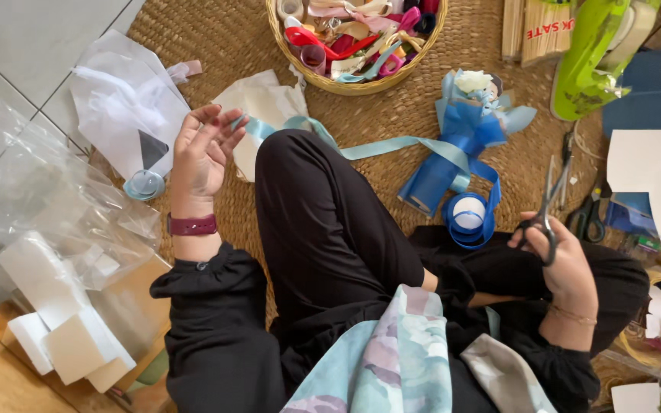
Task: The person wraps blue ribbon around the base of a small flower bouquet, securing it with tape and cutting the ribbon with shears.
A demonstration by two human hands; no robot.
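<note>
My left hand [202, 153] is raised, palm up, with a light blue ribbon [380, 145] pinched at its fingertips. The ribbon runs over my black-trousered knee to a small blue-wrapped bouquet [460, 130] lying on the woven mat [208, 38]. My right hand [564, 256] holds black-handled scissors [548, 203], blades pointing up. A blue ribbon spool [470, 218] sits between the bouquet and my right hand.
A wicker basket [284, 53] of mixed ribbons stands at the top. Clear plastic bags [47, 199] and white foam blocks [63, 336] lie at left. A second pair of scissors [589, 218], white paper [648, 180] and a green object [590, 61] are at right.
</note>
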